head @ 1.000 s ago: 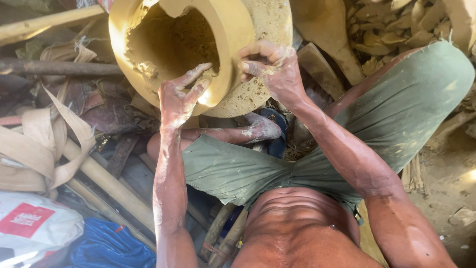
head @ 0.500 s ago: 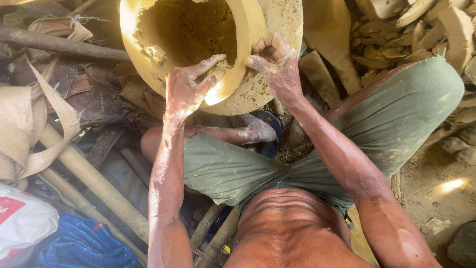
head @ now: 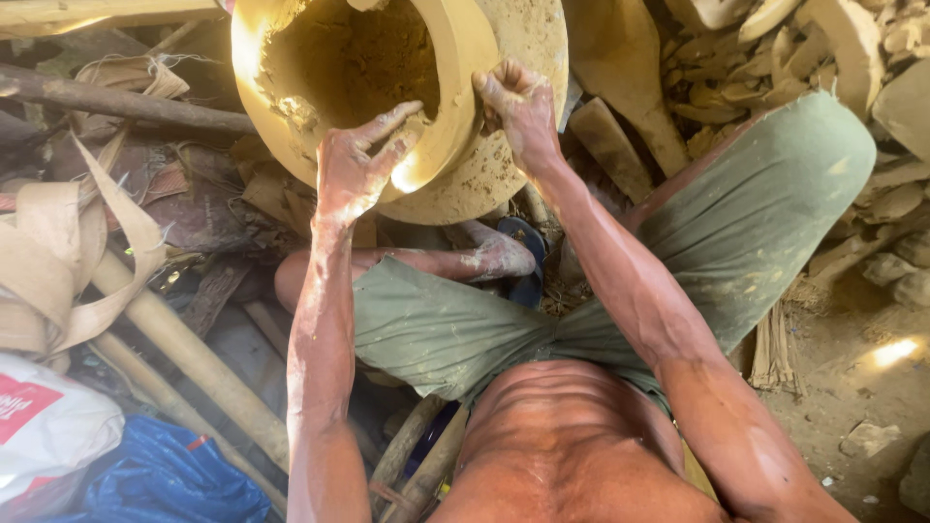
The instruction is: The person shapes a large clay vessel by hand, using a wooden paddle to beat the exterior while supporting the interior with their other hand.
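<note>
A large yellow clay pot with a thick rim stands on a round clay-caked disc in front of me. My left hand, smeared with clay, lies flat on the near rim with fingers spread, fingertips reaching into the opening. On the right side of the rim my right hand presses with curled fingers against the outer wall. I sit cross-legged in green shorts, one foot tucked under the disc.
Bamboo poles and a wooden stick lie at the left with tan cloth strips. A white sack and blue plastic sheet sit bottom left. Clay lumps and stones pile up at the right.
The view has shifted slightly, with the pot higher in frame. My left hand has slid along the near rim; my right hand has stayed pressed on the right side.
</note>
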